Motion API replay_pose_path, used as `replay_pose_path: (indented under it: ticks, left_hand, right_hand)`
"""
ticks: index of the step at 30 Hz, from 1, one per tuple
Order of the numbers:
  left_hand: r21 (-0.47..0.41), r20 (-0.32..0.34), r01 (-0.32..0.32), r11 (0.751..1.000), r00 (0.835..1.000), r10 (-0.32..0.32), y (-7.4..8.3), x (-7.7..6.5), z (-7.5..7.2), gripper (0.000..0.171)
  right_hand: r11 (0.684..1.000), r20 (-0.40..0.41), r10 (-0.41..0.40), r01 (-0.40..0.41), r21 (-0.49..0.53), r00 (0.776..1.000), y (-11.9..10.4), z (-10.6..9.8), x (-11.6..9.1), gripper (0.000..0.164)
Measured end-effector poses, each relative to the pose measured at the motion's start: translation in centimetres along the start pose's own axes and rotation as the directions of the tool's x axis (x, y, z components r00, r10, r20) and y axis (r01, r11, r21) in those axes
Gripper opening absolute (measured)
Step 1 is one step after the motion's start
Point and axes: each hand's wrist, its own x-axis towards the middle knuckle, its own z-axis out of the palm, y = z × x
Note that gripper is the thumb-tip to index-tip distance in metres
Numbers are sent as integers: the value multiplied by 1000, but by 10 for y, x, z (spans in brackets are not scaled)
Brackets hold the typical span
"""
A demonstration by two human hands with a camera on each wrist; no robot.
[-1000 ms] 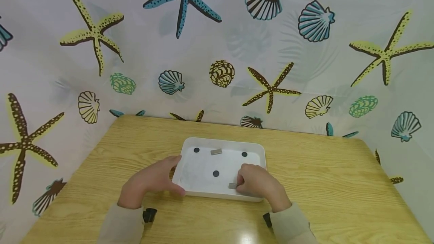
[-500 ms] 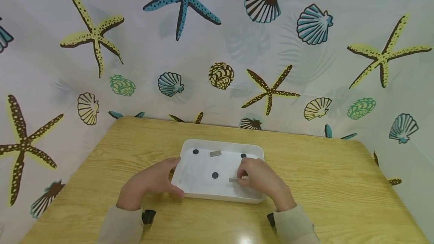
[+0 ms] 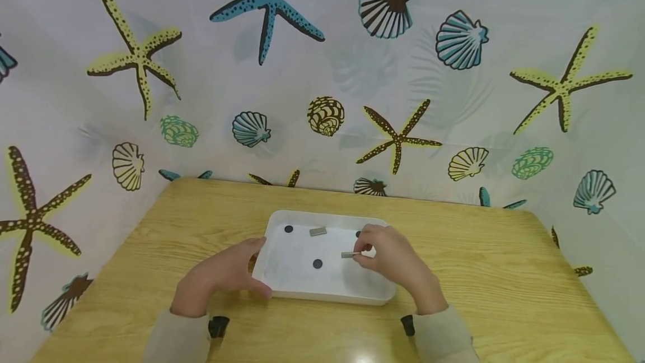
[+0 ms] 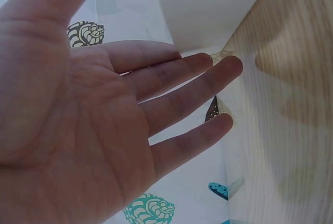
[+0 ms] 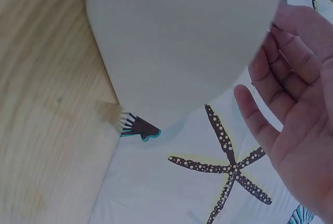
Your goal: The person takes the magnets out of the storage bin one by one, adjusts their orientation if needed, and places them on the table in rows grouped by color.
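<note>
A shallow white tray [image 3: 327, 298] stands on the table. My left hand [image 3: 227, 273] rests against its left end with extended fingers, the thumb near the front corner; the left wrist view shows these fingers [image 4: 177, 96] nearly straight beside the tray wall [image 4: 208, 5]. Above the tray floor, my right hand [image 3: 390, 254] pinches a small flat grey metal bar [image 3: 347, 255] between thumb and fingertips. A second such bar [image 3: 318, 232] lies toward the back. The tray wall [image 5: 182, 37] hides the pinch in the right wrist view.
Dark round discs lie in the tray: one at back left [image 3: 289, 229], one near the middle [image 3: 317, 264], one at back right [image 3: 358, 234] partly covered by my right hand. A wood-grain table [image 3: 478, 273] surrounds it, with a shell-and-starfish cloth [image 3: 282, 83] behind.
My right hand has lifted the grey metal bar from the front right of the tray and moved it toward the back. My left hand has stayed at the tray's left end.
</note>
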Motion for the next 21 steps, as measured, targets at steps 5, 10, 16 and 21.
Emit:
replay_pose_path:
  ticks: [5, 10, 16, 21]
  left_hand:
    - [-20, 3, 2, 1000, 1000, -2, 0, 0, 0, 123]
    - [-25, 0, -15, 1000, 1000, 15, 0, -1, 0, 123]
    - [-30, 4, -27, 999, 1000, 27, 0, -2, 0, 122]
    - [-30, 7, -22, 999, 1000, 23, -1, -2, 0, 122]
  right_hand:
    - [1000, -55, -10, 10, 1, 998, 3, -7, -3, 5]
    - [1000, -99, -19, 20, 9, 995, 7, -13, -6, 5]
    - [998, -122, 25, -19, 54, 992, 15, -21, -11, 6]
    - [993, -132, 71, -58, 103, 989, 23, -29, -16, 5]
